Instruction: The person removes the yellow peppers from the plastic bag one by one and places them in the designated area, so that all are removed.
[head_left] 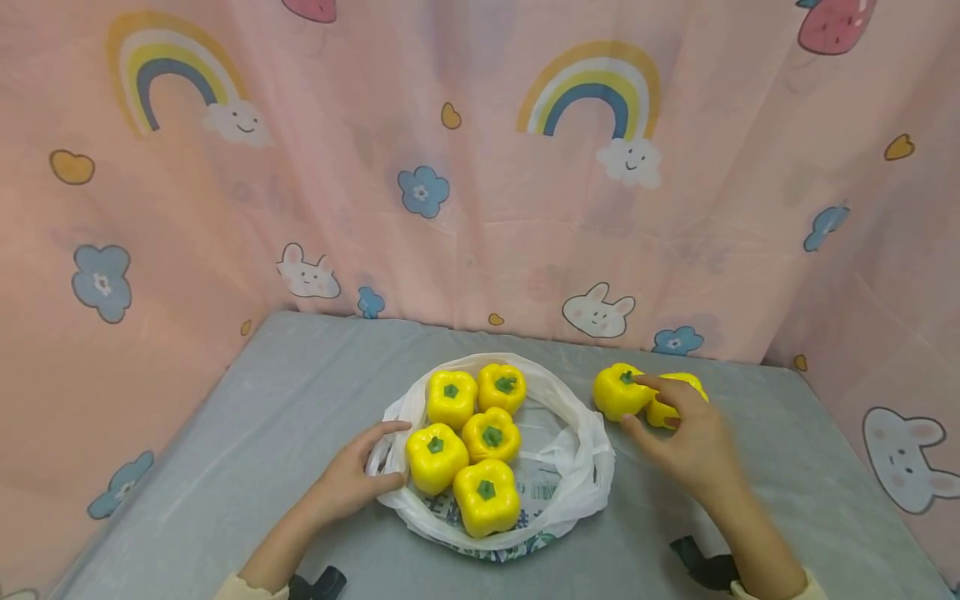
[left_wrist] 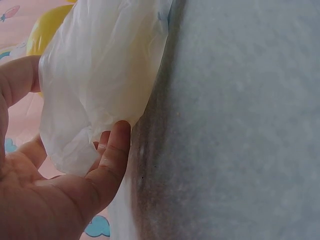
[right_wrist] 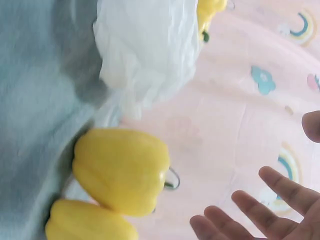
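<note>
Your right hand [head_left: 686, 429] has its fingers and thumb spread, with no pepper pinched between them; the right wrist view shows its fingertips apart from the fruit. Your left hand [head_left: 352, 475] holds the near-left rim of the white bag [head_left: 600, 471], the thin plastic lying between its fingers.

Below your right fingers, and a little to their left, lies the nearer loose pepper [head_left: 617, 396], on the gray cloth [head_left: 780, 450] just right of the bag. Its long axis, from base to stem, runs roughly upright, stem up, and the bag lies to its left, toward you. Your right hand is clearly the nearer one; your left is across on the bag's far side from it. Close beside this pepper, on the right, sits the second loose pepper [head_left: 696, 385], partly hidden from above by your fingers.

Both are bright yellow, glossy and plump; the nearer one has shallow lobes and a short green stem. Five matching peppers [head_left: 491, 435] sit in the bag, bunched mostly toward its left, while its printed bottom shows on the right.
</note>
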